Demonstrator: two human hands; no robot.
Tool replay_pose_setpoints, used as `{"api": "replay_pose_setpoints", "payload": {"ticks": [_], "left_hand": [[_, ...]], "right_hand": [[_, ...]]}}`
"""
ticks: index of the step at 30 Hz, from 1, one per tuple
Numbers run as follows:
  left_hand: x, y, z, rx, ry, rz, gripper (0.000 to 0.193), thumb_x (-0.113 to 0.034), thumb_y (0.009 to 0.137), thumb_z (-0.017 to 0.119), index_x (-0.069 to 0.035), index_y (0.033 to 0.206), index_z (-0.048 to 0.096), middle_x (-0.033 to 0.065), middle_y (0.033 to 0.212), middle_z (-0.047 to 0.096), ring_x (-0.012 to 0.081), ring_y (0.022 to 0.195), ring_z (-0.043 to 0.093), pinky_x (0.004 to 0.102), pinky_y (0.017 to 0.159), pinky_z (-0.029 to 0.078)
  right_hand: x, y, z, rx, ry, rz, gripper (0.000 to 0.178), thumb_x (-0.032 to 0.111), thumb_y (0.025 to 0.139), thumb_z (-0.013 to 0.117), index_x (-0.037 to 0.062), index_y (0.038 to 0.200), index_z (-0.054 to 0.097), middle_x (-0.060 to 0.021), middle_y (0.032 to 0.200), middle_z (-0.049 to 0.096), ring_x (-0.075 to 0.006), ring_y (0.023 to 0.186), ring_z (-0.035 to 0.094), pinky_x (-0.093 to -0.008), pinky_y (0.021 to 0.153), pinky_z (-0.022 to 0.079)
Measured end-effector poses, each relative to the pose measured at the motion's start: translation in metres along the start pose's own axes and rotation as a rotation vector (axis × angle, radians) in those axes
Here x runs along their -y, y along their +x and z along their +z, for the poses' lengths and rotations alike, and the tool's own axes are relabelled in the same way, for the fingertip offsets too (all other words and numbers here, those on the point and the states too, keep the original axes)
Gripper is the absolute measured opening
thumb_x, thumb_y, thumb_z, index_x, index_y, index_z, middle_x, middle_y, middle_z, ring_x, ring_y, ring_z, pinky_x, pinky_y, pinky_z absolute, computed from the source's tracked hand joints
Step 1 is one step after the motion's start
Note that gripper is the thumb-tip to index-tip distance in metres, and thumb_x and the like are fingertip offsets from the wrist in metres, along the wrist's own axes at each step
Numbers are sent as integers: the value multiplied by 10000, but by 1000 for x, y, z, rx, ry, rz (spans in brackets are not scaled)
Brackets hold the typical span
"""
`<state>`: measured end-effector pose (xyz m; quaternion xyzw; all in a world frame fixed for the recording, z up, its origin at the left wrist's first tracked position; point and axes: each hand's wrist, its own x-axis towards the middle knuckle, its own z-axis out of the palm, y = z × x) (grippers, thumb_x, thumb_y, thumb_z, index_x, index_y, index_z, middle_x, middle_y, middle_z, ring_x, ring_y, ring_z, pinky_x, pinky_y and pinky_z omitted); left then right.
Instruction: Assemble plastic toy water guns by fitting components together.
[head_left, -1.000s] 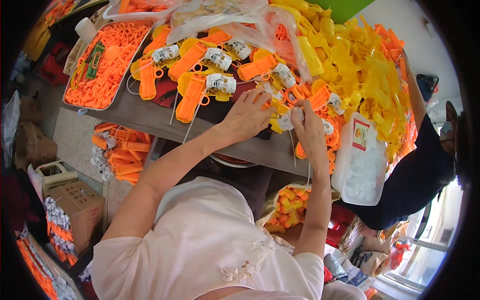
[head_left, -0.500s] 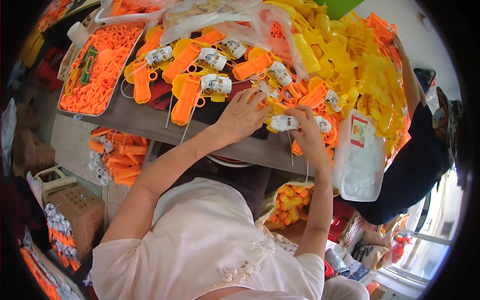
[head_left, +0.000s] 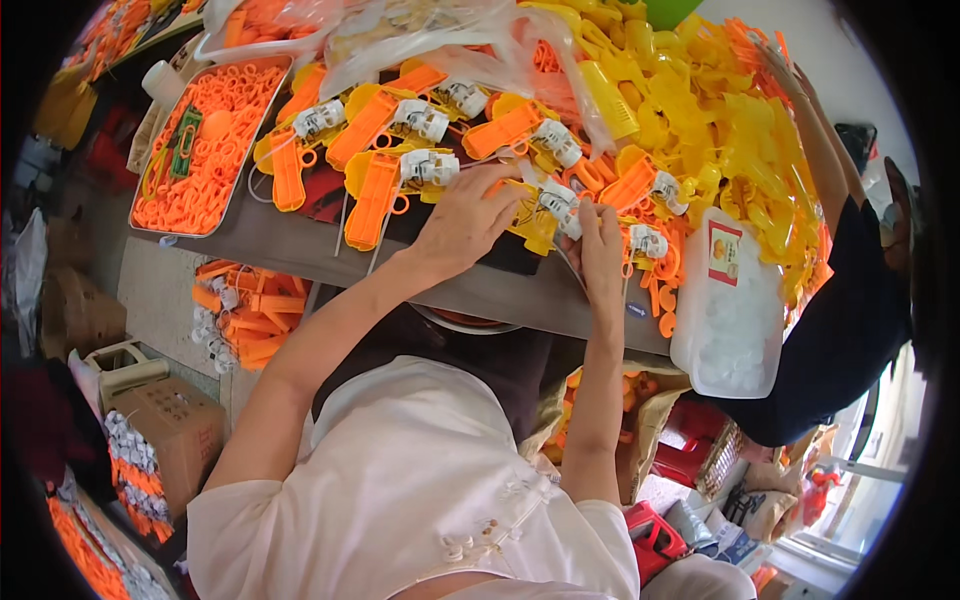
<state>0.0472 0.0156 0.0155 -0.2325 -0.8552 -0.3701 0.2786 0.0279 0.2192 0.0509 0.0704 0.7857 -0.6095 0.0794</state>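
Note:
At the table's near edge, my left hand (head_left: 462, 228) grips a yellow plastic toy shell (head_left: 536, 230), thumb and fingers closed on its left side. My right hand (head_left: 600, 258) is closed at the lower right of a white printed toy part (head_left: 559, 203), which lies tilted against the shell. Fingers partly hide where the two meet. Left of my hands rests a toy half (head_left: 375, 197) with a yellow shell, orange piece and white part; several similar ones lie beyond it. Another white part (head_left: 648, 241) sits just right of my right hand.
A metal tray (head_left: 213, 232) of orange rings stands at the left. A yellow heap of shells (head_left: 690, 120) fills the back right, near another person's arm (head_left: 825, 150). A clear plastic tub (head_left: 728, 340) sits at the right edge, and a paper sack (head_left: 652, 425) stands below.
My right hand has moved left, and the white part has swung from lying level to tilted. More of the yellow shell shows between my hands. The other person's arms have shifted.

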Motion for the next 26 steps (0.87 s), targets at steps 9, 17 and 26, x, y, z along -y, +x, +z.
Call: {"api": "replay_pose_setpoints", "payload": {"ticks": [9, 17, 26], "left_hand": [[-7, 52, 11, 363, 13, 65, 465, -90, 797, 717, -70, 1243, 586, 85, 1162, 625, 277, 1140, 574, 384, 986, 442], [-1, 34, -12, 326, -400, -274, 530, -105, 835, 717, -51, 1326, 526, 107, 1359, 579, 251, 1273, 542, 358, 1057, 417], [19, 15, 11, 254, -418, -232, 529, -183, 921, 664, -88, 1399, 457, 150, 1430, 505, 259, 1319, 485, 371, 1099, 361]], "right_hand": [[0, -12, -4, -43, -196, -236, 267, 283, 982, 600, 33, 1056, 544, -41, 827, 608, -124, 683, 530, -268, 600, 434], [-35, -21, -13, -84, -1035, -857, 240, 114, 734, 764, 98, 941, 645, -20, 978, 605, -240, 1016, 537, -413, 888, 366], [-6, -77, 43, 321, -1065, -543, 193, 152, 809, 707, 96, 988, 664, -102, 910, 655, -279, 935, 612, -456, 839, 414]]}}
